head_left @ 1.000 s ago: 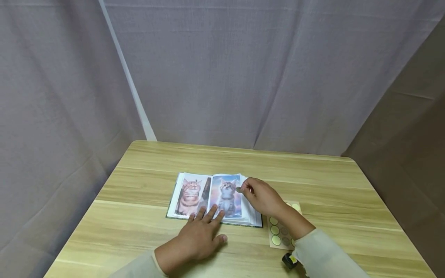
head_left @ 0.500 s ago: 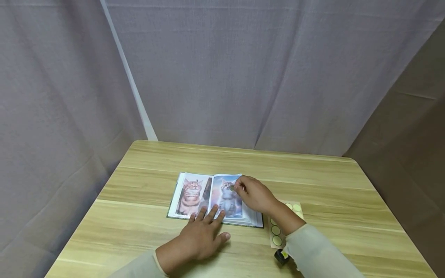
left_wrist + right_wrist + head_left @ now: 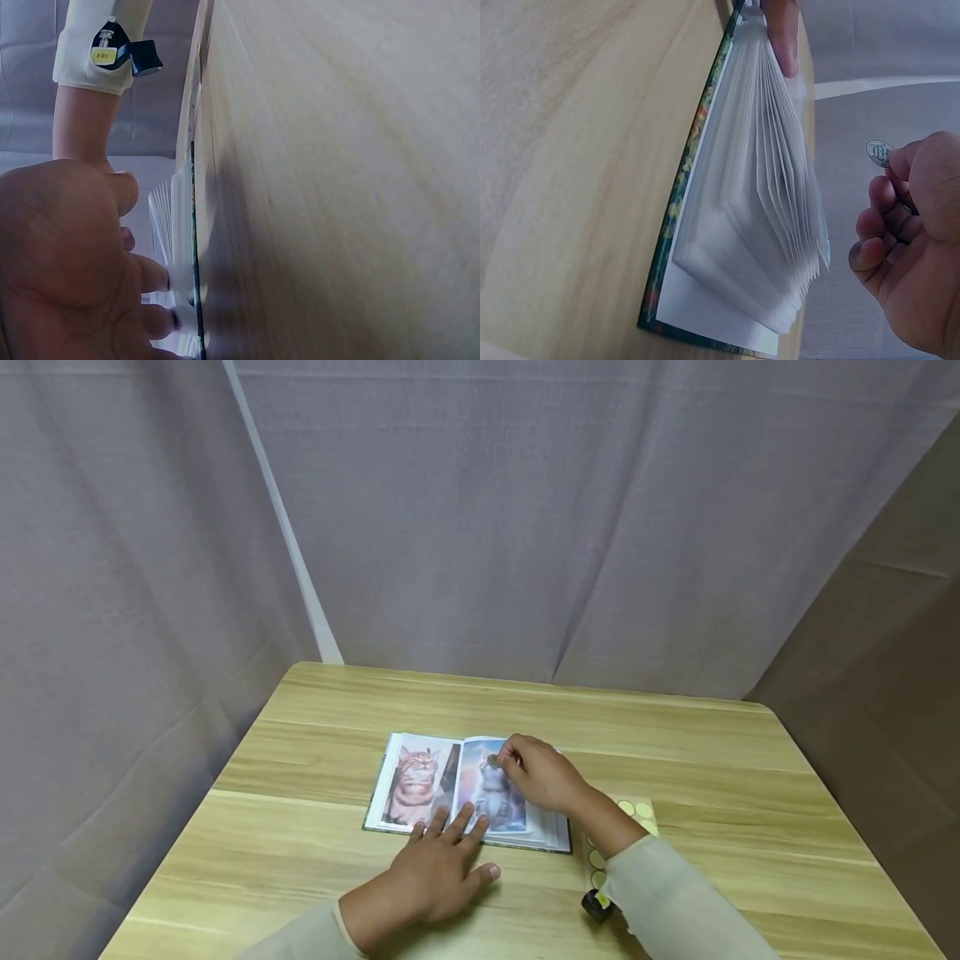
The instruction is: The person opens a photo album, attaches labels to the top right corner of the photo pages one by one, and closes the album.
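An open book point(image 3: 470, 839) with cat pictures on both pages lies on the table; its thick block of pages shows in the right wrist view. My left hand point(image 3: 435, 872) is spread, its straight fingertips resting on the book's lower edge near the fold. Over the right page, my right hand point(image 3: 542, 772) pinches a small round sticker point(image 3: 879, 154) by its edge between thumb and finger. The sticker has a dark printed design and is held above the pages, overlapping the kitten's face in the head view. The other right fingers are curled.
A sheet of round yellowish stickers point(image 3: 636, 807) lies right of the book, partly hidden under my right forearm. A black wrist device point(image 3: 597, 905) is strapped at the right sleeve. A wooden table point(image 3: 300, 760) reaches back to grey curtains point(image 3: 450, 527).
My right hand has moved left with the sticker, from the right page's outer edge to over the kitten's face. The left hand stays on the book.
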Available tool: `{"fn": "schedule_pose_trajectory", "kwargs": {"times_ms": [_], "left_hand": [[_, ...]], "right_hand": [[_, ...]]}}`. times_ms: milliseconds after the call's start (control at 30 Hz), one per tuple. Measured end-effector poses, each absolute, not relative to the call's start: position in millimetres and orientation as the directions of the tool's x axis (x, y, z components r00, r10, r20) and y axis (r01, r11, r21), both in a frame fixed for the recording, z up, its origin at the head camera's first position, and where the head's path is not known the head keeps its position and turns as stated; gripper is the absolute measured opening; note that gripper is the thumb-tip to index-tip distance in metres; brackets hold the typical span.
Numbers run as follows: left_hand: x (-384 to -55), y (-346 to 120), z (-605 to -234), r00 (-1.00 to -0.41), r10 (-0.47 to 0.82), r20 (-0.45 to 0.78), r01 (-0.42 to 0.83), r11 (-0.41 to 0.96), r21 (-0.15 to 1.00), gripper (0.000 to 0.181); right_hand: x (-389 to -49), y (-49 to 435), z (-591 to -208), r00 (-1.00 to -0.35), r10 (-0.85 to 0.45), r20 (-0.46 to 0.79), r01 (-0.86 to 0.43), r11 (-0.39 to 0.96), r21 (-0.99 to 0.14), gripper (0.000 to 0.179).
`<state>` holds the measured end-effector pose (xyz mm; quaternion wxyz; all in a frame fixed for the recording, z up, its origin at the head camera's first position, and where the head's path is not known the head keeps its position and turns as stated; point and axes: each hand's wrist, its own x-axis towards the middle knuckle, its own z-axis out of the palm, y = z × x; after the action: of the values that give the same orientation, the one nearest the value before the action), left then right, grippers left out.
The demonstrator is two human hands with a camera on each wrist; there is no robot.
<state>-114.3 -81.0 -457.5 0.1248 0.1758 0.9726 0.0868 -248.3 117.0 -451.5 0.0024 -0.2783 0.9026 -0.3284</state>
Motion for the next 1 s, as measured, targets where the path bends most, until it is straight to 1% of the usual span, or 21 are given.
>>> {"fn": "schedule_pose_trajectory", "kwargs": {"times_ms": [367, 633, 1000], "left_hand": [[-115, -80, -460, -0.91, 0.36, -0.204, 0.319, 0.924, 0.209, 0.077], [-115, -80, -461, -0.912, 0.362, -0.195, 0.322, 0.924, 0.206, 0.076], [-114, -80, -461, -0.913, 0.359, -0.194, 0.32, 0.925, 0.203, 0.077]], "right_hand": [[-253, 107, -454, -0.848, -0.503, 0.167, -0.493, 0.632, -0.598, 0.012], [-256, 100, -454, -0.848, -0.507, 0.156, -0.492, 0.642, -0.589, 0.011], [-260, 91, -458, -0.846, -0.505, 0.17, -0.502, 0.647, -0.574, 0.011]]}}
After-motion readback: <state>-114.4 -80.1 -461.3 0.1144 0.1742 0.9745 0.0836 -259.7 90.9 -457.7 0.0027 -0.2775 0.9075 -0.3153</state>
